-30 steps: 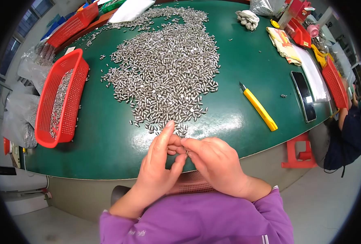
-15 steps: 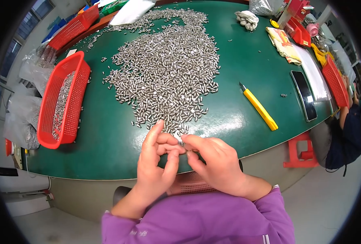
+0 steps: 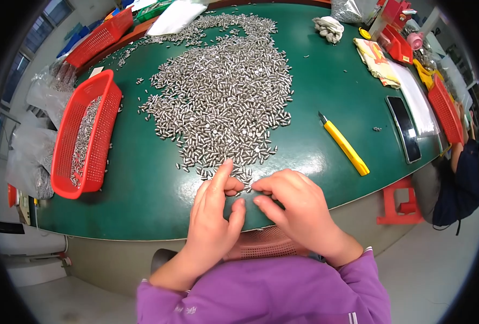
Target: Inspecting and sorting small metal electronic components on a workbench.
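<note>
A broad heap of small, silvery bullet-shaped metal pieces (image 3: 223,97) covers the middle of the green table (image 3: 136,178). At the heap's near tip my left hand (image 3: 212,216) rests with its index finger stretched forward and its thumb apart; the other fingers bend in behind a few pieces. Facing it, my right hand (image 3: 296,208) has its fingertips down at the same small cluster, thumb spread away from the index finger. I make out no piece gripped in either hand. Below the table edge, between my wrists, part of a pinkish-red perforated basket (image 3: 263,244) shows.
On the left stands a long red basket (image 3: 109,102) holding more metal pieces. To the right lie a yellow utility knife (image 3: 344,146), blade out, and a phone (image 3: 403,129). Farther back are crumpled gloves (image 3: 328,28) and a patterned cloth (image 3: 376,60). Another person (image 3: 458,183) is at the far right.
My hands, which were close together with fingertips meeting, have moved apart and slightly forward toward the heap. Several pieces now show between the fingertips on the table.
</note>
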